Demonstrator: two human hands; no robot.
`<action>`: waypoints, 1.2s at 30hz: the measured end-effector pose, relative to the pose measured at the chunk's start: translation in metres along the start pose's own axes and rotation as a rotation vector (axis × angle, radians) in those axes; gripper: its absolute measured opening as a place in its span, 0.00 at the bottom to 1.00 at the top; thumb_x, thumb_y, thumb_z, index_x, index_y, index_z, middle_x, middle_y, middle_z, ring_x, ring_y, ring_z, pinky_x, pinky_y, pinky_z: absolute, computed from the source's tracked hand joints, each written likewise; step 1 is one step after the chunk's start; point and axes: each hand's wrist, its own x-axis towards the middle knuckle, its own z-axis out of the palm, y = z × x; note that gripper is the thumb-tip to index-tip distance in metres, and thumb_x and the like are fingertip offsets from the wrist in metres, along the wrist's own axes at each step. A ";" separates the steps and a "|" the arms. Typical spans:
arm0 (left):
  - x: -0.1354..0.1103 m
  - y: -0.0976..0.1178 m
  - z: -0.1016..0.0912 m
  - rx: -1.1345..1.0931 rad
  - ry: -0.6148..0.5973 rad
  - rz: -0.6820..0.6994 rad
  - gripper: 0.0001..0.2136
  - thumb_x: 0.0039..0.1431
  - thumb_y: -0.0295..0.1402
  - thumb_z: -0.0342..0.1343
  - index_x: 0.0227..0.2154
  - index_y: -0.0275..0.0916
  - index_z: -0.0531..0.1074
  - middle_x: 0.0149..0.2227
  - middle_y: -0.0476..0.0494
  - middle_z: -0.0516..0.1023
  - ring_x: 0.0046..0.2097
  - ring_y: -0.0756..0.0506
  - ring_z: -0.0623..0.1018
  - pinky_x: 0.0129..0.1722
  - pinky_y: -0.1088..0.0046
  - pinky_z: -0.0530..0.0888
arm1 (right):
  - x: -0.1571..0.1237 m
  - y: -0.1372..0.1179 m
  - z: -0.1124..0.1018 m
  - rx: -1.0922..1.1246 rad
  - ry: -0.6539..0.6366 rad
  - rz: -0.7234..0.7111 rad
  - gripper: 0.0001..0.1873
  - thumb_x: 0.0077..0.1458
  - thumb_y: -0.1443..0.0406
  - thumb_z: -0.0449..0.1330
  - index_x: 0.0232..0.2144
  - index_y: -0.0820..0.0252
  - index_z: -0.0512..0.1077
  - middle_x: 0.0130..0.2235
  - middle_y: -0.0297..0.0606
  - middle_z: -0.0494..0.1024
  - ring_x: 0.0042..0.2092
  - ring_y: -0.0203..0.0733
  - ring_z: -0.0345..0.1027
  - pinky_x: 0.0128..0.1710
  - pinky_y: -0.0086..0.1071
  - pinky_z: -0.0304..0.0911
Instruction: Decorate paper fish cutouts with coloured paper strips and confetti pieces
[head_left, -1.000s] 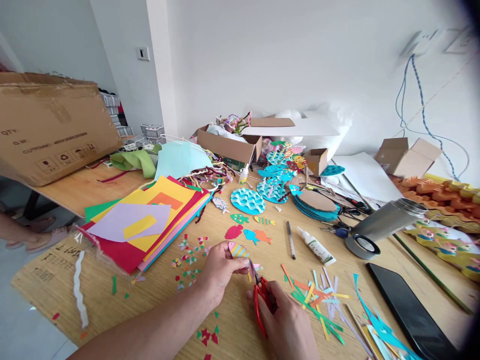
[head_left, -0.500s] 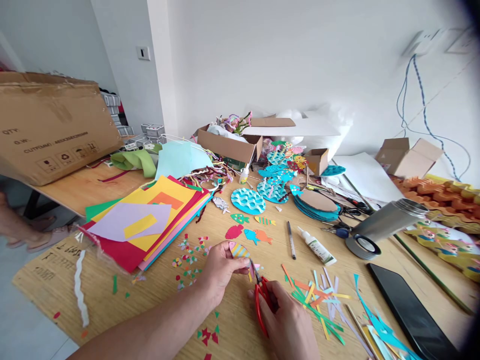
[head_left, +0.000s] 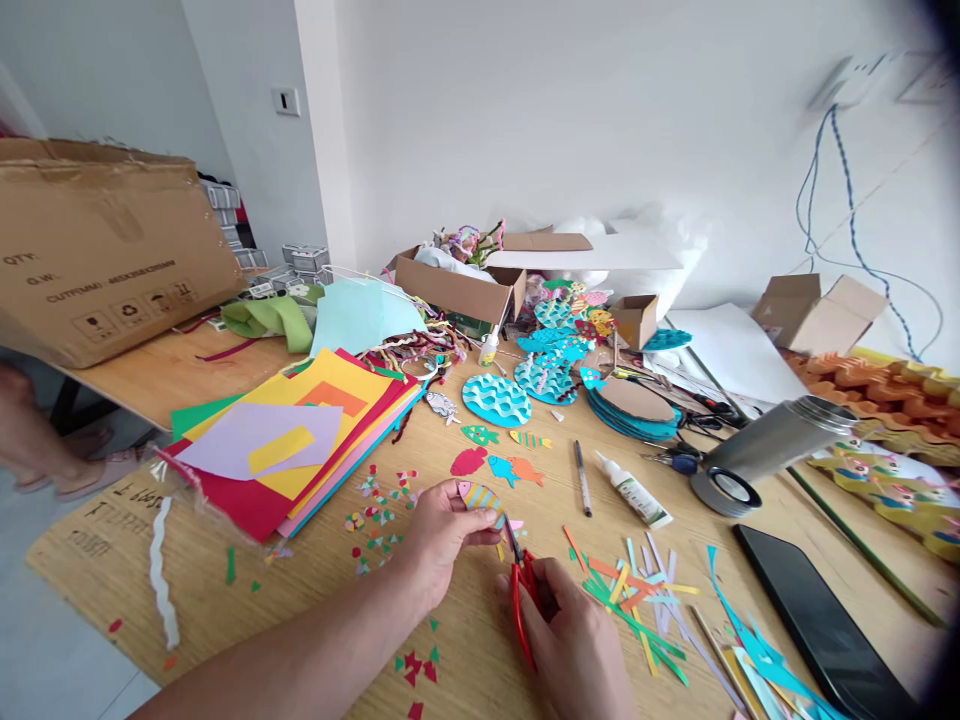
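Between the thumb and fingers of my left hand (head_left: 439, 540) is a small striped paper fish (head_left: 480, 497), pink at the head with yellow and grey-blue bands. My right hand (head_left: 574, 630) grips red-handled scissors (head_left: 523, 600), their blades pointing up and left at the fish's lower right edge. Just beyond lie cut paper fish: a red one (head_left: 469, 461), a blue one (head_left: 502, 470), an orange one (head_left: 529, 471), a green one (head_left: 480, 435) and a striped one (head_left: 531, 440). Tiny paper bits (head_left: 382, 510) are scattered left of my left hand.
Coloured paper sheets (head_left: 277, 440) are stacked at left. Paper strips (head_left: 637, 600), a phone (head_left: 817, 610), a glue bottle (head_left: 636, 490), a pen (head_left: 583, 478) and a steel flask (head_left: 780, 440) lie to the right. Blue wavy ovals (head_left: 496, 401) and an open carton (head_left: 461, 290) stand behind.
The scissor blades have shifted slightly at the fish's edge, and a pink scrap below the fish is less visible. Both hands stay in nearly the same place.
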 end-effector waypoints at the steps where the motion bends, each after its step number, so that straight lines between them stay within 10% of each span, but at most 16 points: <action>1: 0.000 0.000 0.000 -0.003 0.003 -0.001 0.13 0.36 0.29 0.66 0.25 0.34 0.69 0.26 0.46 0.76 0.32 0.44 0.79 0.33 0.71 0.74 | 0.000 0.000 0.000 0.001 -0.004 0.001 0.18 0.56 0.50 0.52 0.25 0.56 0.65 0.20 0.32 0.71 0.22 0.38 0.65 0.23 0.27 0.57; 36: 0.002 -0.003 -0.001 0.023 0.040 0.011 0.14 0.33 0.25 0.66 0.26 0.35 0.69 0.24 0.50 0.74 0.28 0.48 0.77 0.30 0.72 0.73 | 0.000 -0.001 -0.003 -0.032 0.022 0.019 0.16 0.55 0.52 0.53 0.26 0.56 0.67 0.21 0.32 0.74 0.22 0.39 0.68 0.22 0.27 0.58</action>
